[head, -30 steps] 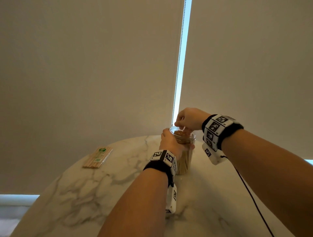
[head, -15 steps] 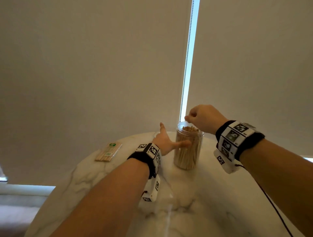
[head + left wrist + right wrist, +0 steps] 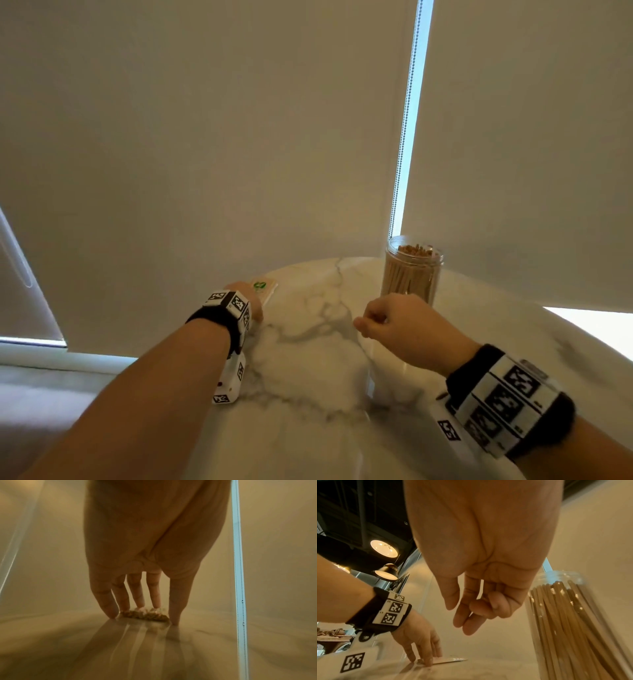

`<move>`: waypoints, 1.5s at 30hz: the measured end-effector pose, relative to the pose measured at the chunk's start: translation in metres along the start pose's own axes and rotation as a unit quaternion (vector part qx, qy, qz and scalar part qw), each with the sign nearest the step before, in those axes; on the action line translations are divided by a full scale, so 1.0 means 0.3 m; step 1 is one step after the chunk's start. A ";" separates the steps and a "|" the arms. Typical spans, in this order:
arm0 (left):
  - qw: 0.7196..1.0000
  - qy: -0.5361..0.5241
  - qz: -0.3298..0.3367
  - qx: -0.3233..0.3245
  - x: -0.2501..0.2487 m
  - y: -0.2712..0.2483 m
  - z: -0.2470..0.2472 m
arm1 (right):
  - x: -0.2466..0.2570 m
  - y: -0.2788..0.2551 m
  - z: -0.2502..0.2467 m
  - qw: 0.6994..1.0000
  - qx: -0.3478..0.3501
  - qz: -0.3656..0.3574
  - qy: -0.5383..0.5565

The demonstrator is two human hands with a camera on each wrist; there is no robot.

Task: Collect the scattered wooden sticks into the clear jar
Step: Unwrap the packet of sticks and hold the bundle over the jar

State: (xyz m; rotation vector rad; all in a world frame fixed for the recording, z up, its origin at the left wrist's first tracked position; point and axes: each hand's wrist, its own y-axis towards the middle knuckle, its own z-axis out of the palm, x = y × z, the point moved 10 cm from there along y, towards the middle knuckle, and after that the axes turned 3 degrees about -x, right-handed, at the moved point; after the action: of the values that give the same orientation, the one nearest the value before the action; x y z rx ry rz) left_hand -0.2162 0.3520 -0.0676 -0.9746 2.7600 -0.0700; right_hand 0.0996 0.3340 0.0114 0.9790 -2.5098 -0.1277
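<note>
**Stick packet under left fingers, jar standing apart**

Packet of sticks (image 3: 263, 290) lying flat near far-left edge of marble table (image 3: 308, 370), green label up. Left hand (image 3: 247, 301) down over packet, fingers (image 3: 106, 601) straight, tips set on tabletop at both sides of the stick ends; no curl round it. Clear jar (image 3: 412, 270) upright at far right, lid off, packed w/ sticks, well apart from packet. Right hand (image 3: 404, 329) hovering near jar's front, fingers loosely curled, holding nothing. Beige blinds (image 3: 205, 137) behind table.
</note>
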 end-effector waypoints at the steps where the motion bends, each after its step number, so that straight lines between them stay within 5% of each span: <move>1: 1.000 0.003 -0.001 -0.013 -0.002 -0.021 -0.011 | 0.003 -0.006 0.017 1.000 0.010 0.004 0.003; 11: 0.972 -0.144 0.099 -0.154 -0.094 -0.379 -0.222 | -0.028 -0.020 0.032 0.995 0.045 0.046 0.078; 14: 0.946 -0.253 0.155 -0.135 -0.136 -0.505 -0.280 | -0.010 -0.017 -0.006 0.994 0.010 0.033 0.108; 17: 0.894 -0.407 0.183 -0.049 -0.191 -0.593 -0.298 | 0.033 -0.033 -0.029 0.989 -0.003 -0.011 0.150; 19: 0.854 -0.479 0.198 -0.050 -0.224 -0.623 -0.335 | 0.046 -0.051 -0.058 0.980 -0.022 -0.022 0.194; 22: 0.733 -0.651 0.199 -0.008 -0.275 -0.622 -0.356 | 0.027 -0.080 -0.128 0.946 -0.086 0.000 0.313; 24: 0.686 -0.693 0.211 0.062 -0.349 -0.632 -0.332 | 0.014 -0.090 -0.159 0.915 -0.106 0.018 0.390; 27: 0.680 -0.690 0.225 0.106 -0.452 -0.656 -0.288 | 0.019 -0.101 -0.182 0.894 -0.104 0.025 0.434; 31: 0.664 -0.708 0.232 0.062 -0.505 -0.650 -0.305 | 0.002 -0.119 -0.253 0.914 -0.182 0.015 0.363; 35: 0.644 -0.729 0.228 0.045 -0.523 -0.631 -0.301 | -0.038 -0.138 -0.314 0.895 -0.268 0.010 0.357; 45: 0.653 -0.742 0.141 0.057 -0.548 -0.542 -0.193 | -0.005 -0.155 -0.333 0.928 -0.349 -0.074 0.103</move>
State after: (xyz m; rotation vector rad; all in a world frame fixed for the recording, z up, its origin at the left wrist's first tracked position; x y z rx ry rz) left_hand -0.0041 0.3266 0.0380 -0.2056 1.2465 0.4129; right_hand 0.1728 0.3076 0.0894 0.8106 -1.9514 -0.8527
